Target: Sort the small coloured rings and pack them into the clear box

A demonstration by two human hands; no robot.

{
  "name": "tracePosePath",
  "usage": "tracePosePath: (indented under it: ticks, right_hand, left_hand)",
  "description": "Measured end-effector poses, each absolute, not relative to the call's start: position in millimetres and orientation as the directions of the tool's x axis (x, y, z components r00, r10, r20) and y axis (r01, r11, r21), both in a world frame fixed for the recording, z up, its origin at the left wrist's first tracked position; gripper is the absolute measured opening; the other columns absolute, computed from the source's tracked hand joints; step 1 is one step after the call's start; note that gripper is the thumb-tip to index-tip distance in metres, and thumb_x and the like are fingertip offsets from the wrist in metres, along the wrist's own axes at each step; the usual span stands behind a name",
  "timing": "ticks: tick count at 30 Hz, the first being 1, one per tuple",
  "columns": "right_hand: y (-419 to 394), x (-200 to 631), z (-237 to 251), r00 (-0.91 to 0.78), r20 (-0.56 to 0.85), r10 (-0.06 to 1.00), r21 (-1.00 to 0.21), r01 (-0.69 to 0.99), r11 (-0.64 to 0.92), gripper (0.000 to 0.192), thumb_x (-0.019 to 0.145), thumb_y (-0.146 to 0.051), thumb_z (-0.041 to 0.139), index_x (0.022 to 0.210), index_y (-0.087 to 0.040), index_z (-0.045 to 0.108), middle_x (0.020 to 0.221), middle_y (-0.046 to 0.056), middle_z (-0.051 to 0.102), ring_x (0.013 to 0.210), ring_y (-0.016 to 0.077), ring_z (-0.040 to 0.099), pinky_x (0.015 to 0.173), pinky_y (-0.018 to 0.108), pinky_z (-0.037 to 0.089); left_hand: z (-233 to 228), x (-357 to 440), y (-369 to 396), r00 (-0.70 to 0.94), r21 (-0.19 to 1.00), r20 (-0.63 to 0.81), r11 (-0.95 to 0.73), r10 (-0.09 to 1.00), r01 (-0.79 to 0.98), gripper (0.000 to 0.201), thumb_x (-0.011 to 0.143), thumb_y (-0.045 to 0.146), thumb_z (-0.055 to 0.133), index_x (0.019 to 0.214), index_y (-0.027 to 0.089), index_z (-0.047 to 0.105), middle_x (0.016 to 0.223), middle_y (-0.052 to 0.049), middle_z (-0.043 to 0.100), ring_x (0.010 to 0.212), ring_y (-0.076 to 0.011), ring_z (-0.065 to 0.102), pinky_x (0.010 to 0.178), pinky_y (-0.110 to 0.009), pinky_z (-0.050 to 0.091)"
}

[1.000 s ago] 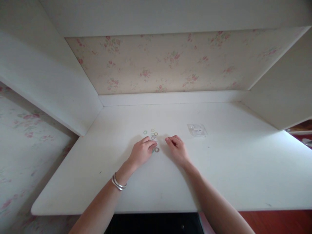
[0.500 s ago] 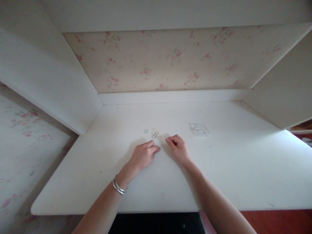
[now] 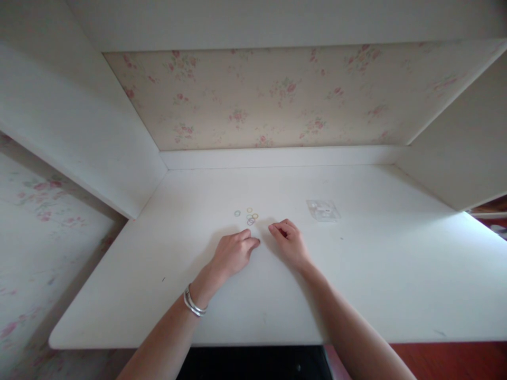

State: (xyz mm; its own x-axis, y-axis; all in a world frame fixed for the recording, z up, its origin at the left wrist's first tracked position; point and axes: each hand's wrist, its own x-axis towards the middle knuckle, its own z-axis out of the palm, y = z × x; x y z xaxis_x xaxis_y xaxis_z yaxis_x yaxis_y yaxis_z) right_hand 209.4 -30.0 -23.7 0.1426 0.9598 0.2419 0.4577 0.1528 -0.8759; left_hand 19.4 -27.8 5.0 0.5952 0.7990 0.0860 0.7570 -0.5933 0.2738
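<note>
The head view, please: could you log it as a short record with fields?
Surface: white desk in an alcove, floral wallpaper behind.
Left hand: palm down on the desk, fingers curled, bracelets on the wrist.
Right hand: resting, fingers curled.
Small rings: coloured cluster just beyond both hands, untouched.
Clear packet: right of the rings.

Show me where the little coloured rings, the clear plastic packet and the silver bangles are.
coloured rings (image 3: 249, 216), head view, on the middle of the small cluster.
clear plastic packet (image 3: 322, 210), head view, on its flat middle.
silver bangles (image 3: 193, 304), head view, on the bands across the left wrist.
</note>
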Motion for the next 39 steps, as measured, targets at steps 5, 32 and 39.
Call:
tracePosePath:
  ticks: [5, 32, 39]
  right_hand:
    - [-31.4, 209.2, -22.5, 0.121, 0.242, 0.963, -0.861, 0.484, 0.155, 0.031, 0.085, -0.044, 0.051, 0.079, -0.019, 0.069, 0.073, 0.002, 0.055, 0.064, 0.0126, 0.05, 0.058, 0.025, 0.039]
    - [16.8, 192.4, -19.4, -0.23, 0.139, 0.963, -0.376, 0.888, 0.266, 0.026, 0.091, -0.03, 0.043, 0.091, -0.026, 0.069, 0.094, 0.002, 0.058, 0.075, 0.0116, 0.057, 0.066, 0.023, 0.038]
    - [3.6, 193.5, -19.8, -0.169, 0.313, 0.935, -0.504, 0.804, 0.314, 0.025, 0.09, -0.032, 0.046, 0.089, -0.023, 0.069, 0.084, 0.002, 0.058, 0.071, 0.0124, 0.056, 0.066, 0.023, 0.041]
  left_hand:
    - [7.7, 21.2, -30.2, 0.595, 0.246, 0.079, -0.594, 0.8, 0.766, 0.031, 0.094, 0.031, 0.036, 0.097, 0.03, 0.067, 0.082, -0.002, 0.059, 0.073, -0.0143, 0.058, 0.06, -0.024, 0.039]
    - [-4.8, -44.9, -9.0, 0.219, 0.652, 0.173, -0.278, 0.96, 0.706, 0.026, 0.088, 0.033, 0.045, 0.093, 0.02, 0.067, 0.083, -0.002, 0.07, 0.068, -0.0129, 0.061, 0.061, -0.022, 0.041]
    - [-5.5, -47.4, -7.3, 0.191, 0.66, 0.154, -0.245, 0.969, 0.711, 0.025, 0.088, 0.034, 0.046, 0.092, 0.022, 0.067, 0.082, -0.001, 0.07, 0.069, -0.0128, 0.06, 0.063, -0.022, 0.042]
